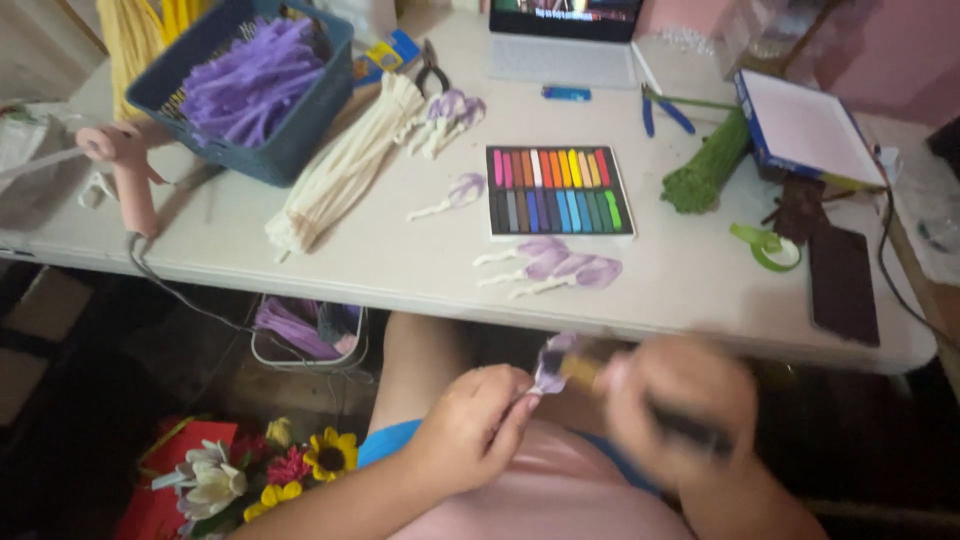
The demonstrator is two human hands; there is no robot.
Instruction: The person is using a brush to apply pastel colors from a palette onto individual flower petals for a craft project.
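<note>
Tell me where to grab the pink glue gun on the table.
Grip the glue gun by its upright handle, coming from the table's front edge. It stands on its base with the nozzle pointing left, and the cord trails off the front edge.

Table (380, 250) evenly, softly lit from above; floor beneath falls into deep shadow. Right hand (680, 400) smeared by motion blur; overall slightly soft.

The chalk set (560, 191) shows two rows of sticks, pinks to reds over greys, blues and greens. Left of it lie cream stems (345, 165); beyond these, purple stems fill a blue basket (300, 120); right, a green bundle (706, 167); in front, lilac petals (560, 264) on the white bench (400, 260)
</note>
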